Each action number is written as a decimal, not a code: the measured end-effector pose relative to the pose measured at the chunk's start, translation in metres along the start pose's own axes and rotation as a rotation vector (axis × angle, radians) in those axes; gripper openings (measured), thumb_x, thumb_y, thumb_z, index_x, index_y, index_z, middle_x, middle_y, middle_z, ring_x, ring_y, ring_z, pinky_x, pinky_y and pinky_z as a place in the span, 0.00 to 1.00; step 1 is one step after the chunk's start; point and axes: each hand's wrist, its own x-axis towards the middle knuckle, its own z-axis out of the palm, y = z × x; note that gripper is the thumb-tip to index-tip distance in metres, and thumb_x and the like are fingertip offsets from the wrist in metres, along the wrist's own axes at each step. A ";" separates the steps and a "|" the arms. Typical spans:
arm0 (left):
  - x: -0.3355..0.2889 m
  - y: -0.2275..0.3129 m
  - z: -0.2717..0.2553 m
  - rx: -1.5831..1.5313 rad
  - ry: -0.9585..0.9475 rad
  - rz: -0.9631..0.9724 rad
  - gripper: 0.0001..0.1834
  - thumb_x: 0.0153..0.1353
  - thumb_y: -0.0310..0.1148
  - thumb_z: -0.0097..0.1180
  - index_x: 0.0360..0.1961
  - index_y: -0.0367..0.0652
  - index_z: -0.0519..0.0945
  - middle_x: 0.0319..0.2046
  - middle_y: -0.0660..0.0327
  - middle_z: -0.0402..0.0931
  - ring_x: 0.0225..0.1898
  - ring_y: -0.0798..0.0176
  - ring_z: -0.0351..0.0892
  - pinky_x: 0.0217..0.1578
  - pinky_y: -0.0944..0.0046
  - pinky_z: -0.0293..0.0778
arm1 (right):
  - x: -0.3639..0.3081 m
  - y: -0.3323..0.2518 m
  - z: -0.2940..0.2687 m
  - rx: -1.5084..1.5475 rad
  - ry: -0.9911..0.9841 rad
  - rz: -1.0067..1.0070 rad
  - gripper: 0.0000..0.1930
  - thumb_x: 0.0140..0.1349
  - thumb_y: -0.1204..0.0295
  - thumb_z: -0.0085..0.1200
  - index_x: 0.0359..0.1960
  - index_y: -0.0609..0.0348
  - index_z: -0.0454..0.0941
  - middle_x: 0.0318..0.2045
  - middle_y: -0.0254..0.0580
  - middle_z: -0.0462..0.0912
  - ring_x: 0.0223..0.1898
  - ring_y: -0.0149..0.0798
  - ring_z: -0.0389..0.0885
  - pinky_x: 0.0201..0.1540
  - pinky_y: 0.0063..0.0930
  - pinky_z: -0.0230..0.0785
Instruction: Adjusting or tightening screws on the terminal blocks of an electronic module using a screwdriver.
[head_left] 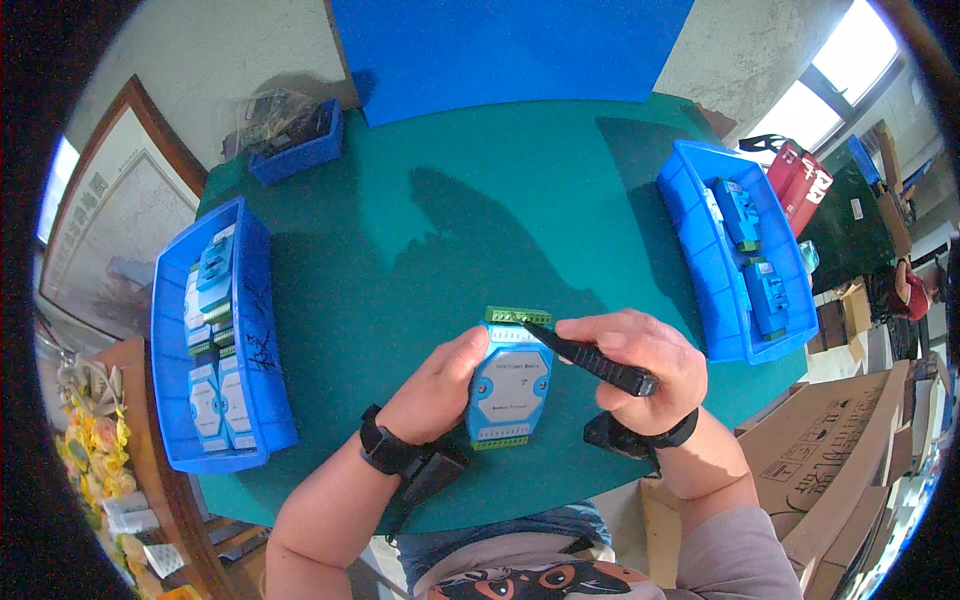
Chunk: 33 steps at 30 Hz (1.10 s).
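Near the front of the green table I hold a blue and white electronic module (508,395) in my left hand (440,385). Its fingers close around the module's left side, thumb near the upper corner. A green terminal block (518,315) runs along the module's far end, and another green block (500,443) along its near end. My right hand (640,360) is closed on a black ribbed tool (605,368), whose exact kind I cannot make out. The tool slants up to the left, its narrow end at the far terminal block; whether it touches is unclear.
A blue bin (265,340) of similar modules stands at the left, another blue bin (690,250) with modules at the right. A smaller blue box (300,155) with dark parts sits at the far left. Cardboard (820,450) leans beyond the right edge; a blue panel (510,50) rises behind.
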 end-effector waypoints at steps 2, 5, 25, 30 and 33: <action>0.000 0.000 0.000 -0.008 0.002 -0.005 0.27 0.72 0.48 0.28 0.52 0.37 0.72 0.47 0.58 0.75 0.47 0.66 0.73 0.51 0.64 0.69 | 0.002 -0.002 0.000 -0.004 -0.003 0.003 0.21 0.49 0.68 0.66 0.44 0.62 0.76 0.40 0.52 0.83 0.39 0.47 0.84 0.39 0.34 0.77; 0.001 -0.001 -0.002 0.011 -0.008 -0.005 0.29 0.71 0.50 0.28 0.54 0.37 0.70 0.49 0.57 0.74 0.49 0.64 0.74 0.52 0.62 0.69 | 0.003 0.001 -0.001 -0.047 -0.053 -0.039 0.19 0.58 0.62 0.59 0.46 0.59 0.72 0.39 0.56 0.82 0.35 0.47 0.84 0.34 0.32 0.75; -0.001 -0.002 -0.002 0.063 -0.023 0.017 0.30 0.69 0.55 0.33 0.53 0.39 0.72 0.46 0.57 0.77 0.46 0.62 0.78 0.48 0.60 0.74 | 0.000 -0.006 0.001 -0.015 0.055 0.132 0.17 0.49 0.74 0.66 0.41 0.64 0.77 0.41 0.51 0.83 0.40 0.47 0.84 0.41 0.33 0.76; -0.001 0.001 -0.001 0.110 -0.015 0.026 0.30 0.69 0.55 0.32 0.53 0.39 0.72 0.46 0.57 0.77 0.46 0.62 0.78 0.48 0.60 0.74 | 0.000 -0.005 0.001 0.008 0.054 0.109 0.17 0.50 0.73 0.65 0.41 0.64 0.77 0.40 0.51 0.83 0.39 0.47 0.84 0.41 0.33 0.76; 0.000 -0.001 -0.002 0.109 -0.010 0.033 0.31 0.69 0.55 0.33 0.53 0.39 0.72 0.46 0.57 0.77 0.46 0.62 0.78 0.48 0.60 0.74 | 0.001 -0.003 0.002 0.020 0.054 0.078 0.17 0.51 0.72 0.64 0.41 0.64 0.77 0.40 0.51 0.83 0.39 0.48 0.84 0.40 0.34 0.76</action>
